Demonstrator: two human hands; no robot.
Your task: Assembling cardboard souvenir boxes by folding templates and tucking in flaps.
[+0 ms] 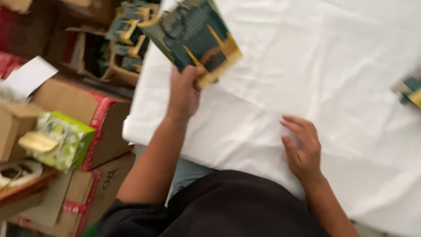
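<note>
Head view: left hand [184, 94] raised, gripping green-gold box [195, 35]; right hand [302, 149] flat on white cloth [333, 66].

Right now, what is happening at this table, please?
A person stands at a table under a white cloth. The left hand holds up a flat dark green and gold box by its lower edge, above the cloth's left side. The right hand rests open on the cloth, holding nothing. More green and gold boxes sit in a carton to the left, beside other cartons.
</note>
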